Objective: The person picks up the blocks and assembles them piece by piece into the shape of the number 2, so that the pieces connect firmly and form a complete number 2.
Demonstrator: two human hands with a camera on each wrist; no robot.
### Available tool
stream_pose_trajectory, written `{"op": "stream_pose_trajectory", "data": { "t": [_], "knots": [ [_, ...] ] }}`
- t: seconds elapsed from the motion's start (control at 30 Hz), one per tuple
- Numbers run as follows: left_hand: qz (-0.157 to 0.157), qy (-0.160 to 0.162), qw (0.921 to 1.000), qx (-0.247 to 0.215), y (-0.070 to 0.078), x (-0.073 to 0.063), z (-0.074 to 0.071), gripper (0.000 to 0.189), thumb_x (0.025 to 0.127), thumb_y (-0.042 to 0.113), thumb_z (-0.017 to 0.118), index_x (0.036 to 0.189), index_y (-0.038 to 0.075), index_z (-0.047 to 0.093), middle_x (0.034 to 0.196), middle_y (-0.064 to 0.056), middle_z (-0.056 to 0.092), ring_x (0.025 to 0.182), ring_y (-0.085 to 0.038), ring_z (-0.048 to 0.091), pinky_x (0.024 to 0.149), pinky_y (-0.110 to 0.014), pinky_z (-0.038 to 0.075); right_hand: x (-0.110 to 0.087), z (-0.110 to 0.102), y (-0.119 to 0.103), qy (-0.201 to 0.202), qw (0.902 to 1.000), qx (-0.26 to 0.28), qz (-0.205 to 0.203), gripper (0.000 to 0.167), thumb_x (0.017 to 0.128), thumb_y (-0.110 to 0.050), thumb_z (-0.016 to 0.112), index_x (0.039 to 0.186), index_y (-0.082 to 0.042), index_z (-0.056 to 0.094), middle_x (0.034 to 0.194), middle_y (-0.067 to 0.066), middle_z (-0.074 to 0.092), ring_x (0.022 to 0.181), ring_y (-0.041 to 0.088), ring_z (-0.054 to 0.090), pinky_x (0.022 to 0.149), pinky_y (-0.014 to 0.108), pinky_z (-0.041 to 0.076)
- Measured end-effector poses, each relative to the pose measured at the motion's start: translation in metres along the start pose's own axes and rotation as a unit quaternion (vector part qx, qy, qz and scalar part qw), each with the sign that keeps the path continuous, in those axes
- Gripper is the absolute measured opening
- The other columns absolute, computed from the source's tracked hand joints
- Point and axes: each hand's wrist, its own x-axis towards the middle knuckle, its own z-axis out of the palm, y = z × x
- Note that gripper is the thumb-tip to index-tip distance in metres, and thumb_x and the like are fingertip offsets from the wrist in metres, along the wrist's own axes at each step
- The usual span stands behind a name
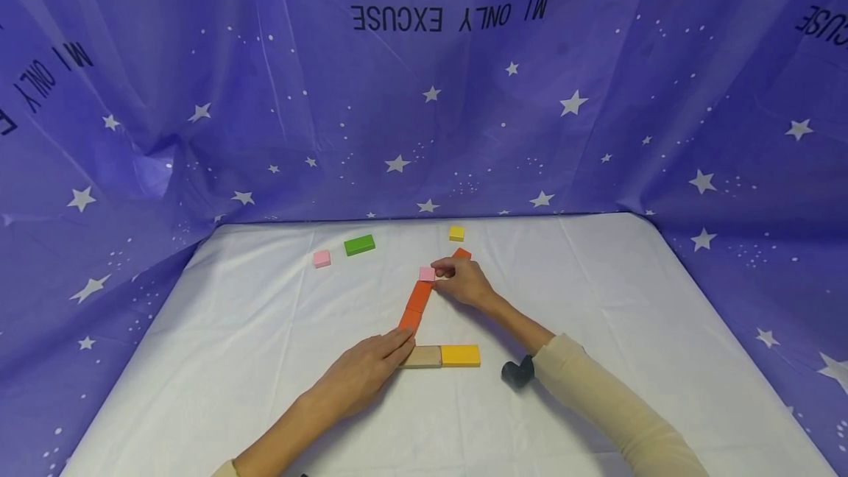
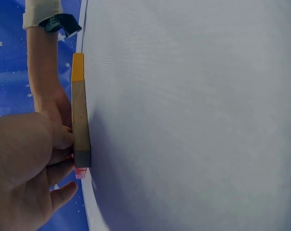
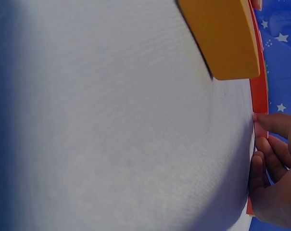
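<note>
The white-covered worktop [image 1: 596, 285] carries everything. Over the left end of the bare-wood block [image 1: 428, 356] lies the left hand [image 1: 371, 365], its fingers nearly straight, touching block without wrapping it. Beyond that block, the right hand [image 1: 467, 285] pinches a small pink cube between thumb and fingers, the gap closed to the cube's width.

The bare-wood block, tan and faintly grained, should be light and rigid; its long sides look the best hold. The yellow block [image 1: 461, 355], smooth and glossy, abuts its right end and may slide easily on the cloth. Two orange blocks [image 1: 414, 304] run end to end, slanting away from its left end; they look equally stiff, hard to break, easy to nudge askew. Another orange block [image 1: 462, 252] lies farther beyond it, partly hidden. A green block [image 1: 360, 245] sits beyond it to the left.

Smallest, the pale pink cube [image 1: 427, 274] stands beyond the bare-wood block, at the orange pair's far end; opposite side faces suit a fingertip pinch.
</note>
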Motion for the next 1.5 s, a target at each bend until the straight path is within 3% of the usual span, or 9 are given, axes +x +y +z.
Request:
{"op": "stream_pose_trajectory", "data": {
  "t": [1.0, 1.3, 1.5],
  "knots": [
    [-0.009, -0.014, 0.9999, -0.001, 0.001, 0.0, 0.0, 0.046, 0.091, 0.003, 0.069, 0.136, 0.0, 0.06, 0.141, -0.014, 0.055, 0.129, -0.027, 0.054, 0.101, -0.039, 0.048, -0.001, 0.002, 0.003, -0.001, 0.9999, -0.001, -0.014, 0.034, 0.084, -0.004, 0.079, 0.117, -0.001, 0.072, 0.094, 0.003, 0.071, 0.092, 0.021, 0.065, 0.085, 0.037, 0.054],
    [-0.004, -0.006, 1.0, 0.005, 0.0, 0.0, 0.001, 0.046, 0.089, 0.003, 0.071, 0.135, 0.0, 0.061, 0.14, -0.015, 0.056, 0.127, -0.027, 0.055, 0.1, -0.039, 0.049, -0.002, -0.003, 0.004, 0.0, 0.9998, 0.017, -0.01, 0.03, 0.085, -0.003, 0.075, 0.114, -0.004, 0.073, 0.092, 0.002, 0.07, 0.085, 0.016, 0.064, 0.078, 0.03, 0.053],
    [-0.003, -0.011, 0.9999, 0.009, -0.001, 0.0, 0.001, 0.046, 0.09, 0.003, 0.07, 0.135, 0.0, 0.06, 0.141, -0.014, 0.056, 0.128, -0.027, 0.055, 0.1, -0.039, 0.049, -0.001, -0.012, 0.004, 0.026, 0.9984, 0.05, 0.004, 0.026, 0.086, -0.008, 0.077, 0.112, -0.003, 0.073, 0.09, 0.001, 0.07, 0.084, 0.016, 0.064, 0.073, 0.027, 0.052]
  ]
}}
